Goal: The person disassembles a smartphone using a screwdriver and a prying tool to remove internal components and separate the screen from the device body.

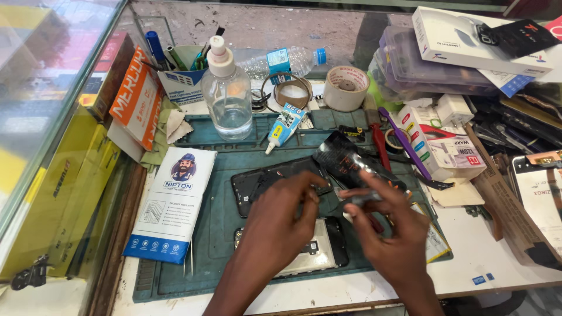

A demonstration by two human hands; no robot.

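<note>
Near the middle of the green work mat (222,222), close to the front edge of the table (497,257): two bare hands over opened phone parts. Left hand (281,219) resting on a dark phone frame (257,184), fingers (307,181) curled and pressed down on its right end, holding it flat. Right hand (389,225) raised a little above the mat, thumb and forefinger pinching the lower end of a black glossy film strip (345,161), other fingers loosely bent. Strip tilted up and away toward the back edge, shining, slightly bent along its length.

Probably very light and soft, this strip; easy to crease, maybe sticky on one side, and slippery on the glossy face. Best held at the edge or a corner only, with a gentle pinch, not in the middle.

Under both wrists, a second phone (322,248) with pale inner plate. Toward the back edge: a clear liquid bottle (227,96), a small glue tube (284,126), a tape roll (346,88). At the left edge of the mat, a white and blue packet (172,202). Purple tool (404,143) lying just right of the strip.
</note>
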